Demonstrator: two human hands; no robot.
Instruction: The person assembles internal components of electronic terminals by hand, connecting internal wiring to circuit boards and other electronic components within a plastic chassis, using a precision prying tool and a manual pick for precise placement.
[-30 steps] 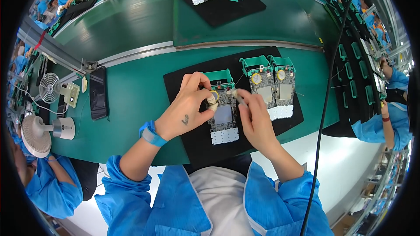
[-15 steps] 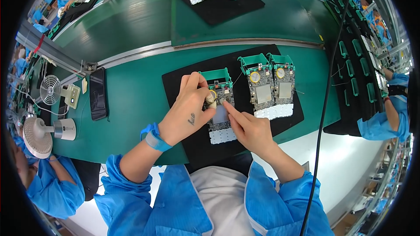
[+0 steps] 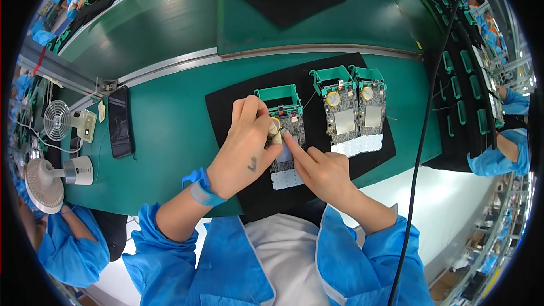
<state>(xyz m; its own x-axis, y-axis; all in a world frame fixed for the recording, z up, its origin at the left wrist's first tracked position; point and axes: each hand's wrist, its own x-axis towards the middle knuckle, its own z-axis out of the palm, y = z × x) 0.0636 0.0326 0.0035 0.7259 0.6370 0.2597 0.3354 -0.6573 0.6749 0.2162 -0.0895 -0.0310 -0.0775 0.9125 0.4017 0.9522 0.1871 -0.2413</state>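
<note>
- At the centre of the frame, a worker's two hands met over a circuit board [image 3: 296, 124], which lay on a black mat [image 3: 226, 101] with its green frame [image 3: 277, 95] toward the top.
- The left hand [image 3: 242, 150] had thumb and forefinger drawn together beside the board's yellow-rimmed disc [image 3: 276, 123]; whether they were clamped on anything could not be told.
- The right hand [image 3: 326, 177] stretched its index finger to the board's pale square panel [image 3: 285, 154], the other fingers curled (anything tucked beneath them was hidden).
- Just right of centre, two similar boards, one nearer [image 3: 344, 120] and one farther right [image 3: 372, 116], lay side by side on the same mat.
- The likeliest trouble was a skewed board: uneven pressure from the right fingertip could pivot it against the left hand.
- A thin wire [image 3: 309, 100] rose at the board's upper right; a sideways sweep of the right hand might snag it and tug its joint.
- A careless slip near the disc could scuff or loosen the small parts around it.
</note>
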